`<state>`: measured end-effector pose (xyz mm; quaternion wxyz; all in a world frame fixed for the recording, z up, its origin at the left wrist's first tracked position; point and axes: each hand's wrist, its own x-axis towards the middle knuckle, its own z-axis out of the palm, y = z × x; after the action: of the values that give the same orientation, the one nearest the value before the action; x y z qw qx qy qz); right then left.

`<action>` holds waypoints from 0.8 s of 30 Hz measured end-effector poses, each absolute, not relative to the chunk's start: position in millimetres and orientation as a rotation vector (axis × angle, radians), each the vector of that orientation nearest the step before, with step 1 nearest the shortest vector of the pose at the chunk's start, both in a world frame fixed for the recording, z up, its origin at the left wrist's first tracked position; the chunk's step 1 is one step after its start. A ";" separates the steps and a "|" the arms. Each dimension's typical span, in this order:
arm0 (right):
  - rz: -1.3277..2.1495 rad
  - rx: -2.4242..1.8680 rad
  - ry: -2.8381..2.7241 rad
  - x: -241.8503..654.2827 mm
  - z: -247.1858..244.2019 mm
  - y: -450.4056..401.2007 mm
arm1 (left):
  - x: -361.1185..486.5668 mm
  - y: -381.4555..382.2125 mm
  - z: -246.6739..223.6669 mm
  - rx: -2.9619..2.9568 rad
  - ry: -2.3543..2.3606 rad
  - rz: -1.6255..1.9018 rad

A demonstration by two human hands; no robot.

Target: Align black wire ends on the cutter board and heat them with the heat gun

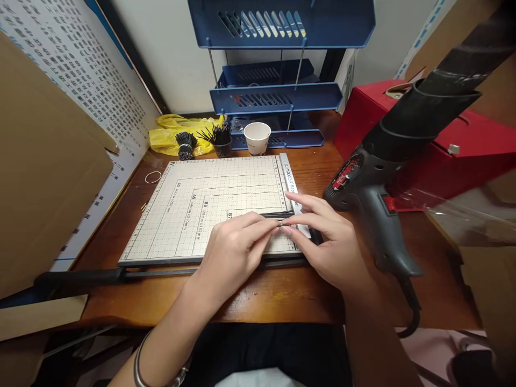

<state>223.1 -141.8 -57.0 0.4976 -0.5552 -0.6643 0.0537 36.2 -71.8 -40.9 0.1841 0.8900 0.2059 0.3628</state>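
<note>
My left hand (237, 242) is closed in a pinch over the right side of the paper cutter's gridded board (173, 215). My right hand (332, 239) meets it there, thumb and a finger pinched together while the index finger stays raised. Between the fingertips of both hands is a thin dark piece (284, 224), too small to make out fully. Just behind the fingers, several thin black strands (278, 214) lie side by side on the board, partly covered by my hands. The cutter's long black-handled arm (86, 277) lies along the front edge.
At the right stands a heat gun (374, 177), before a red box (435, 145). A paper cup (257, 138), a small cup of black strands (221, 148), a tied black bundle (186, 146) and a yellow bag (163, 131) line the back, below blue tray shelves (278, 99).
</note>
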 end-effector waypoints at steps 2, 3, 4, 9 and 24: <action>0.161 -1.316 -1.589 222.8 -58.8 -140.8 | 36.2 -72.2 -40.9 2.510 0.572 1.032; 0.171 -1.306 -1.578 222.6 -59.5 -140.7 | 36.2 -72.5 -41.0 2.513 0.567 1.035; 0.179 -1.299 -1.567 222.6 -59.9 -140.9 | 36.2 -72.8 -41.2 2.518 0.565 1.034; 0.216 -1.286 -1.531 223.2 -60.0 -142.5 | 35.6 -73.5 -41.7 2.543 0.569 0.984; 0.282 -1.284 -1.506 223.7 -58.4 -144.4 | 31.4 -75.9 -39.6 2.555 0.590 0.893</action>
<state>223.7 -144.4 -58.4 0.5406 -0.5403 -0.6339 0.1185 31.4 -75.9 -39.6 0.1849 0.9065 0.2092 0.3167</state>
